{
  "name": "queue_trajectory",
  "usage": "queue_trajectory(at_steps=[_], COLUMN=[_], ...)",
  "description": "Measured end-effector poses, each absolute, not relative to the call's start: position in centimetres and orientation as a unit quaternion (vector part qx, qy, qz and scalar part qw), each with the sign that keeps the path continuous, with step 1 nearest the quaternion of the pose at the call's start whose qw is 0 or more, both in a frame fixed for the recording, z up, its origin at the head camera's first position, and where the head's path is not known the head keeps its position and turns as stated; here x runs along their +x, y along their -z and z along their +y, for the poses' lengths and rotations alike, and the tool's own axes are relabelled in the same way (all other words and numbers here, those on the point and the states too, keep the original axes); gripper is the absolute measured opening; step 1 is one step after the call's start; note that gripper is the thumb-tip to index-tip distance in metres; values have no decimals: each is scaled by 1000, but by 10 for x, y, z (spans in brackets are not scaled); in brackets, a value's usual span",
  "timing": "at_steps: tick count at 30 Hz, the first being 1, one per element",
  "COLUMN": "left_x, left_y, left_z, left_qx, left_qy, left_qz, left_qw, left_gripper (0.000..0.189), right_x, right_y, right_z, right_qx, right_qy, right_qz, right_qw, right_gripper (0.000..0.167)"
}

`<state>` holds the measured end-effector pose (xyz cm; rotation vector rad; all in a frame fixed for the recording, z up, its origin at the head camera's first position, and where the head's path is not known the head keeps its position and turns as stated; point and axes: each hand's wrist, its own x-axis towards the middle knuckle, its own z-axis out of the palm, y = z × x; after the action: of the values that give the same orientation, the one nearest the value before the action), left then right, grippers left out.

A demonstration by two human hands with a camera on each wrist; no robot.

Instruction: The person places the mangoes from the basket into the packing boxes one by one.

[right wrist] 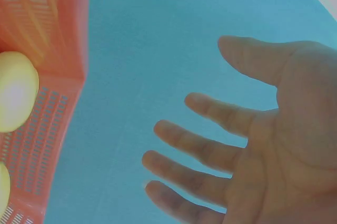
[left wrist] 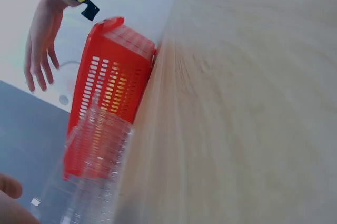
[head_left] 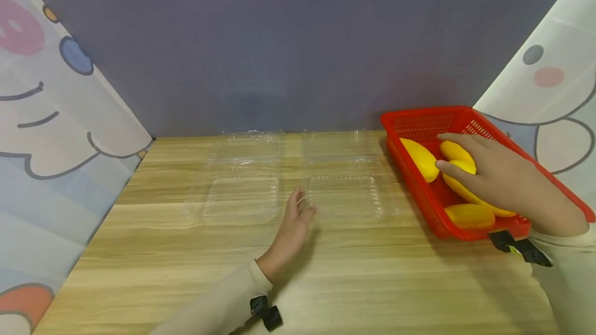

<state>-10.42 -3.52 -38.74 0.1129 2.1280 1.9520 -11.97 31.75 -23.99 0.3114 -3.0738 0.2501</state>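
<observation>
My right hand [head_left: 498,172] hovers over a red plastic basket [head_left: 419,198] at the right, fingers extended and apart. In the right wrist view its palm and spread fingers hold nothing. Inside the basket lie several smooth yellow fruits shaped like mangoes, one [head_left: 419,159] against the left wall and another [head_left: 470,216] at the near end; the hand partly covers others. My left hand [head_left: 292,226] is over the table, its loosely bent fingers holding nothing. Its fingertips are between two clear plastic clamshell boxes, a left one [head_left: 242,198] and a right one [head_left: 344,198], both with lids folded back.
The wood-grain table [head_left: 153,268] ends at a dark grey panel [head_left: 279,45] behind. Cartoon-printed sheets stand at the left [head_left: 60,169] and right [head_left: 554,102]. Black camera straps circle both wrists.
</observation>
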Motion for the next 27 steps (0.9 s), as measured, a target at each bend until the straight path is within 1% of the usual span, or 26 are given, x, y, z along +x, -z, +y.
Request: queue_trajectory(at_steps=[2, 6, 9, 14, 22, 27], left_x=[-110, -119, -123, -126, -124, -122], left_y=[392, 401, 407, 413, 416, 417], left_z=[-34, -35, -37, -37, -34, -31], left_qx=[19, -11, -16, -7, -2, -5], left_qy=[-689, -710, -726, -746, -755, -759], left_qz=[715, 697, 683, 661, 649, 644], left_qw=[121, 96, 83, 83, 96, 95], left_gripper=[66, 61, 59, 59, 55, 56], right_x=[-128, -152, -172, -197, -218, -225], right_y=[234, 231, 237, 253, 283, 297], right_z=[317, 319, 322, 328, 335, 336], right_qx=[98, 89, 88, 87, 73, 65], right_qy=[-70, -58, -52, -61, -80, -56], right_qz=[-993, -994, -993, -990, -985, -986], right_qw=[7, -39, -66, -96, -131, -146], right_gripper=[73, 77, 77, 74, 86, 86])
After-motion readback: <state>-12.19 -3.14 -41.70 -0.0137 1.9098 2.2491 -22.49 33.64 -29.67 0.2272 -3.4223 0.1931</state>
